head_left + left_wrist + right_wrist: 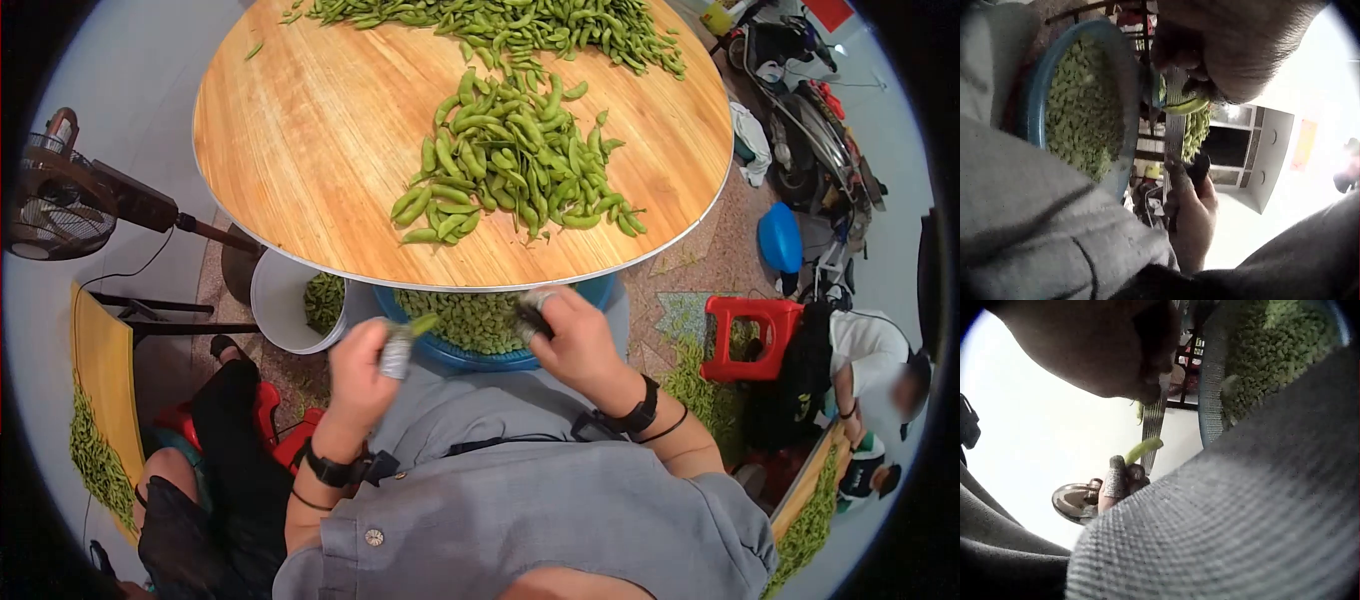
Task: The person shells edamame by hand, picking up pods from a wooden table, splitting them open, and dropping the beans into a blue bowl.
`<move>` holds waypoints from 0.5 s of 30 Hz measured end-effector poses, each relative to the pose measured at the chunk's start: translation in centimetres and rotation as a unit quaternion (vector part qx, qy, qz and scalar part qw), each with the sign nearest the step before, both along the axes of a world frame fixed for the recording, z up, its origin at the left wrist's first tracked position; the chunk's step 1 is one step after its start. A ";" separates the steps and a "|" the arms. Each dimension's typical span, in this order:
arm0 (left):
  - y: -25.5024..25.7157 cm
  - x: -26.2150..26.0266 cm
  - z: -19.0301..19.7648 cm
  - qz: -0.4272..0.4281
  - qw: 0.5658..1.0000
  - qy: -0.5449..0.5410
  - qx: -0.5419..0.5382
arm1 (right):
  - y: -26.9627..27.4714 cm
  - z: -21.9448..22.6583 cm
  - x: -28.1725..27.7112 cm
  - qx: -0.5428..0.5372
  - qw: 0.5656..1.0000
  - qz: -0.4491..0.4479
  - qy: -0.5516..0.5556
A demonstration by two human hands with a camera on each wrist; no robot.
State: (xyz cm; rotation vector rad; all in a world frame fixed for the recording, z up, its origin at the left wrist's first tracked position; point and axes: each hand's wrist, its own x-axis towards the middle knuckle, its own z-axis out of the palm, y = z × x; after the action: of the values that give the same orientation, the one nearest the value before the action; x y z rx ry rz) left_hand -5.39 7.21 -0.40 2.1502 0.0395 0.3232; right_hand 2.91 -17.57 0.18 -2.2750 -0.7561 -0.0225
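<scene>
My left hand (358, 375), grey tape wrapped round its thumb, pinches a green soybean pod (425, 323) that sticks out toward the right. Across from it, my right hand (585, 345) holds a small black object (1200, 166) at its fingertips; its kind cannot be told. Grey wrapping also shows on the right hand's fingers. Between and below both hands a blue basin (1036, 112) holds many shelled green beans (1082, 106). A heap of whole pods (515, 150) lies near the front of the round wooden table (310, 130), just beyond my hands.
More pods (560, 25) cover the table's far side. A white bucket (285, 335) stands left of the basin, a fan (65, 205) farther left. On the right are a red stool (752, 365), a blue tub (779, 238), pods on the floor and a seated person (870, 355).
</scene>
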 end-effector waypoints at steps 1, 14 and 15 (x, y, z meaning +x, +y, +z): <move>1.1 -0.5 -0.3 0.031 0.999 0.002 0.020 | -0.1 0.5 0.4 0.010 1.000 -0.004 -0.028; 4.8 -1.2 -1.1 0.155 0.987 0.047 -0.004 | 1.5 2.1 4.5 0.087 0.990 -0.095 0.064; 3.1 -0.4 -0.6 0.089 0.991 0.064 -0.075 | 1.6 2.8 3.8 0.211 0.940 -0.089 0.254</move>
State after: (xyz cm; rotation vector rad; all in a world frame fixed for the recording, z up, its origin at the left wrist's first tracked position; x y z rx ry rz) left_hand -5.81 10.28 -0.99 2.0196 0.3206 0.2743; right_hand 6.74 -15.93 2.95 -1.8121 -0.2387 0.2810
